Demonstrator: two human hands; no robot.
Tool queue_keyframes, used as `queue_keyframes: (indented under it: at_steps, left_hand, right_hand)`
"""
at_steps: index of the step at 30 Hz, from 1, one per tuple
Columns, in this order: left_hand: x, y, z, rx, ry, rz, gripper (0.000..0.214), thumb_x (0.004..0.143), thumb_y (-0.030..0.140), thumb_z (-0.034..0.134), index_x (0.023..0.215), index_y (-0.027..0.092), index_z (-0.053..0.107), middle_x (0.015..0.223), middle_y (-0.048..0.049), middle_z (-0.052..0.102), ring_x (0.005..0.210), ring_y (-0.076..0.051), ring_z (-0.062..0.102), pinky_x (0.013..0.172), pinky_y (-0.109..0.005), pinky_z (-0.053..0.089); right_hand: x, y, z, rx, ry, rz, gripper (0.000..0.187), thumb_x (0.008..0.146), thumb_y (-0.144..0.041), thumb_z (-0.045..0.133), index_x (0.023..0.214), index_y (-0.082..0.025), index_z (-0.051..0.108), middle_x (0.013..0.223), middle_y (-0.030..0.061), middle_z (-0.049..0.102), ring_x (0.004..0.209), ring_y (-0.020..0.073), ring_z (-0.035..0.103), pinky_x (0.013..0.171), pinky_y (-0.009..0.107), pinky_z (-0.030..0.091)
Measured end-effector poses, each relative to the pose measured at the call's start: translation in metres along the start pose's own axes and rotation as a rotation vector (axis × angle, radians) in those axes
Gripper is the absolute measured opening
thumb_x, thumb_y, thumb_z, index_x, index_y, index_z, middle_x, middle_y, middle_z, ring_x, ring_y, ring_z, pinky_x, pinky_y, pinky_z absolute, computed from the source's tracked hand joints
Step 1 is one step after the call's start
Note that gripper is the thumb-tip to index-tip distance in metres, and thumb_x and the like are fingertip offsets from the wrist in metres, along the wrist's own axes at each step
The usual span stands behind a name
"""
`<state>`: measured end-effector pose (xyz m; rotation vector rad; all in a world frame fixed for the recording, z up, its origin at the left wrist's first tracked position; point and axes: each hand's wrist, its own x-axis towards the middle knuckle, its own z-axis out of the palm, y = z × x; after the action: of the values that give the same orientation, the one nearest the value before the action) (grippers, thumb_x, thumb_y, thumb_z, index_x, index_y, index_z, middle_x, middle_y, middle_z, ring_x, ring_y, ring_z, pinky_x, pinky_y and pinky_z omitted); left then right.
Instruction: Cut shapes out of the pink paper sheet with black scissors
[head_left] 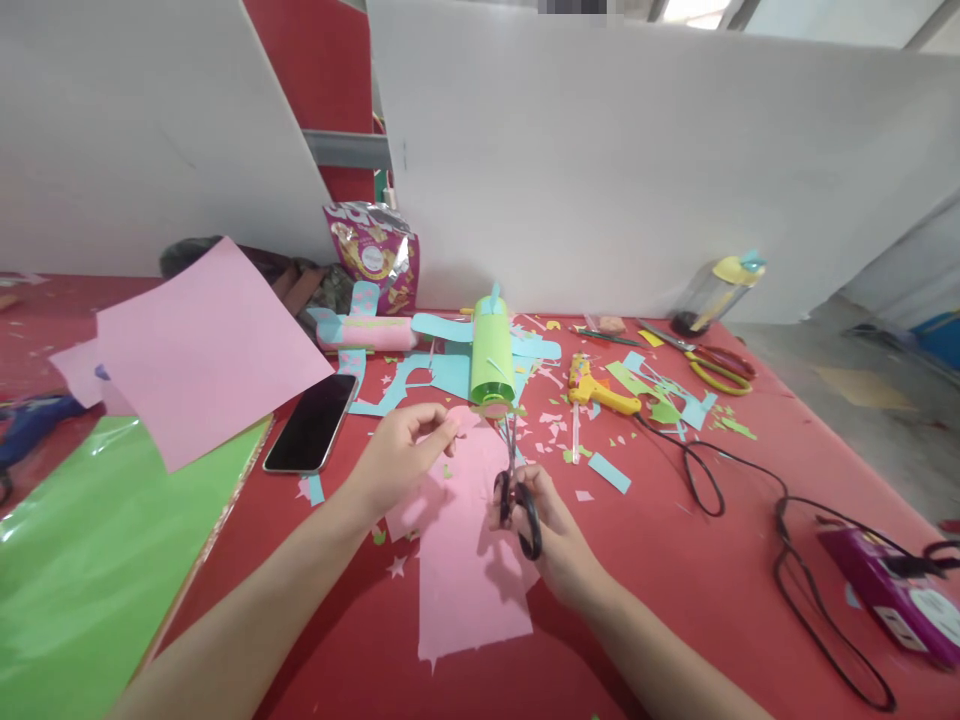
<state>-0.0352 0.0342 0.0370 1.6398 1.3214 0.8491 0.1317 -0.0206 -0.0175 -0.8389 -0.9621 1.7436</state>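
Observation:
In the head view my right hand (pixel 559 545) has its fingers in the loops of black-handled scissors (pixel 517 495). The blades point away from me and look nearly closed. My left hand (pixel 405 450) is in a pinch just left of the blade tips; whatever lies between thumb and finger is too small to make out. Below both hands a pink paper sheet (pixel 469 590) lies on the red table (pixel 360 620). Just beyond the blades stands a light green paper-wrapped tube (pixel 491 345) with blue paper wings. A similar pink tube (pixel 375 333) lies to its left.
A yellow glue gun (pixel 600 390) with a black cord lies at right, near larger scissors (pixel 720 370) and paper scraps. A purple power strip (pixel 892 590) sits far right. At left are a phone (pixel 311 425), a large pink sheet (pixel 214 350) and a green sheet (pixel 97 560).

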Motion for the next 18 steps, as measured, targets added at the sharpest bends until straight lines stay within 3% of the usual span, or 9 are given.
queue_keyframes:
  at_steps: [4,9,18]
  left_hand:
    - [-0.003,0.004,-0.002,0.007,0.02,0.009,0.025,0.078,0.028,0.04,0.055,0.016,0.043,0.057,0.0025,0.047,0.058,-0.01,0.046,0.06,-0.023,0.037]
    - [-0.005,0.008,0.003,0.057,-0.048,0.023,0.024,0.077,0.026,0.041,0.055,0.016,0.042,0.055,0.0031,0.047,0.057,-0.01,0.046,0.058,-0.022,0.036]
    - [-0.011,0.014,0.01,0.242,-0.116,0.065,0.027,0.077,0.026,0.038,0.053,0.016,0.043,0.051,0.0042,0.045,0.051,-0.009,0.042,0.053,-0.02,0.032]
  right_hand:
    - [-0.003,0.002,0.002,-0.019,-0.105,0.021,0.035,0.067,-0.041,0.062,0.083,-0.024,0.037,0.082,-0.0015,0.042,0.073,0.012,0.047,0.064,0.027,0.037]
    - [-0.007,0.003,0.002,-0.063,-0.231,0.042,0.044,0.064,-0.05,0.061,0.089,-0.024,0.035,0.089,0.0011,0.04,0.073,0.0125,0.045,0.069,0.031,0.036]
    - [-0.008,-0.003,0.008,-0.119,-0.218,0.048,0.045,0.064,-0.055,0.056,0.086,-0.024,0.034,0.083,0.0007,0.04,0.077,0.0151,0.041,0.07,0.03,0.033]
